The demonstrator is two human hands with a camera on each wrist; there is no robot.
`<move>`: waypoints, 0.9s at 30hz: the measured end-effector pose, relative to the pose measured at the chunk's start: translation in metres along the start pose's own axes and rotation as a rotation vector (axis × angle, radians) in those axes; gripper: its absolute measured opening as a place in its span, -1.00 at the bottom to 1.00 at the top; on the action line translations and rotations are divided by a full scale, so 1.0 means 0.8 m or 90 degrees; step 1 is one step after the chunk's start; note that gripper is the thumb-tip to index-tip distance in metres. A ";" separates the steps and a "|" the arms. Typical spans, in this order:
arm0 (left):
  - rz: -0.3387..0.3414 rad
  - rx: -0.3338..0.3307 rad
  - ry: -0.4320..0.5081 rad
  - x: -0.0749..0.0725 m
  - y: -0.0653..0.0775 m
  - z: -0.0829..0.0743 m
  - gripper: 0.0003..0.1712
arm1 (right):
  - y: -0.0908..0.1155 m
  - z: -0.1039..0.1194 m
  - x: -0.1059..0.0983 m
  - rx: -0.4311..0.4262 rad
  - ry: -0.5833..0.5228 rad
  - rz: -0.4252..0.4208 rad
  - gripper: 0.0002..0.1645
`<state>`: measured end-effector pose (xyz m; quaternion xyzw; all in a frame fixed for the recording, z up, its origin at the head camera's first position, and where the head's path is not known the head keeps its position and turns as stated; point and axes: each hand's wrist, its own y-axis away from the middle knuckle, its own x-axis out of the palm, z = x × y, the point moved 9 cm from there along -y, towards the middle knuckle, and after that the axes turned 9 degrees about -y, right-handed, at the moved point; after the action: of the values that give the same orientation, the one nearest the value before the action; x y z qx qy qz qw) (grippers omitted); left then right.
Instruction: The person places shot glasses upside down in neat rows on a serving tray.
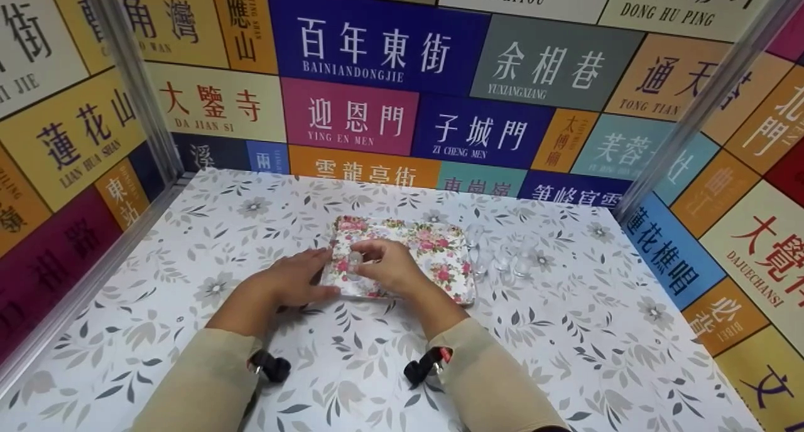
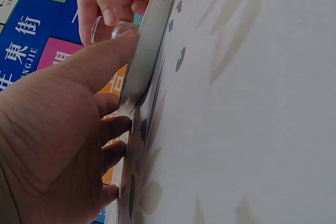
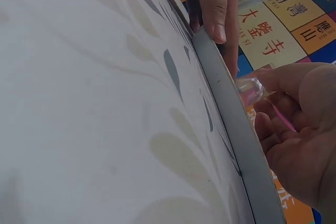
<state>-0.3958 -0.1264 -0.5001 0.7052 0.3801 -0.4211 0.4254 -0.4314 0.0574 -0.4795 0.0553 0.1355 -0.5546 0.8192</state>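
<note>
A flowered rectangular tray (image 1: 449,240) lies on the table. Over its left part my right hand (image 1: 392,269) pinches a small clear glass (image 1: 355,259) between thumb and fingers; in the right wrist view the glass (image 3: 252,91) is right at the tray's surface, beyond its pale rim (image 3: 226,93). My left hand (image 1: 282,280) rests along the tray's left edge, fingers spread and fairly straight. In the left wrist view the left thumb lies at the rim (image 2: 149,45). Whether the glass's base touches the tray is hard to tell.
Several clear glasses (image 1: 502,261) stand close together just right of the tray. A leaf-patterned cloth (image 1: 352,369) covers the table. Panels with street names (image 1: 377,49) rise behind it and on both sides, with clear posts (image 1: 141,80) at the corners.
</note>
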 end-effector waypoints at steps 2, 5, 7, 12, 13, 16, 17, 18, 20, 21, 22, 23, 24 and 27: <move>0.001 -0.004 0.003 0.000 0.000 0.001 0.18 | 0.001 0.002 -0.001 0.002 -0.008 0.002 -0.43; 0.003 -0.012 0.007 0.001 0.000 0.003 0.18 | 0.005 0.005 -0.007 0.008 -0.025 0.004 -0.42; 0.001 -0.012 0.006 0.001 -0.001 0.003 0.19 | 0.009 0.009 -0.013 0.005 -0.034 0.001 -0.43; 0.001 -0.023 0.013 0.003 -0.004 0.005 0.20 | 0.017 0.016 -0.039 -0.011 -0.055 -0.023 -0.43; 0.002 -0.024 0.013 0.003 -0.004 0.005 0.20 | 0.018 0.016 -0.045 -0.014 -0.062 -0.031 -0.43; 0.004 -0.023 0.013 0.005 -0.005 0.004 0.20 | 0.020 0.016 -0.064 -0.017 -0.087 -0.054 -0.45; 0.003 -0.017 0.011 0.005 -0.005 0.003 0.20 | 0.021 0.016 -0.070 -0.018 -0.090 -0.062 -0.45; 0.003 -0.013 0.010 0.004 -0.005 0.002 0.20 | 0.022 0.015 -0.076 -0.019 -0.094 -0.069 -0.46; 0.002 -0.009 0.008 0.003 -0.003 0.001 0.19 | 0.025 0.012 -0.089 -0.017 -0.095 -0.081 -0.47; 0.002 -0.008 0.009 0.003 -0.003 0.001 0.19 | 0.027 0.011 -0.097 -0.013 -0.094 -0.089 -0.47; 0.003 -0.008 0.011 0.002 -0.002 0.001 0.20 | 0.029 0.009 -0.104 -0.012 -0.093 -0.094 -0.46; 0.002 -0.006 0.012 0.002 -0.001 0.001 0.20 | 0.031 0.008 -0.112 -0.012 -0.093 -0.098 -0.46; 0.004 -0.010 0.014 0.002 -0.001 0.002 0.20 | 0.033 0.006 -0.119 -0.011 -0.091 -0.102 -0.45; 0.007 -0.015 0.018 0.003 0.000 0.005 0.22 | 0.043 0.004 -0.144 -0.008 -0.087 -0.117 -0.44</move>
<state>-0.3964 -0.1297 -0.5037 0.7081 0.3870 -0.4042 0.4307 -0.4393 0.1722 -0.4460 -0.0006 0.0878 -0.6289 0.7725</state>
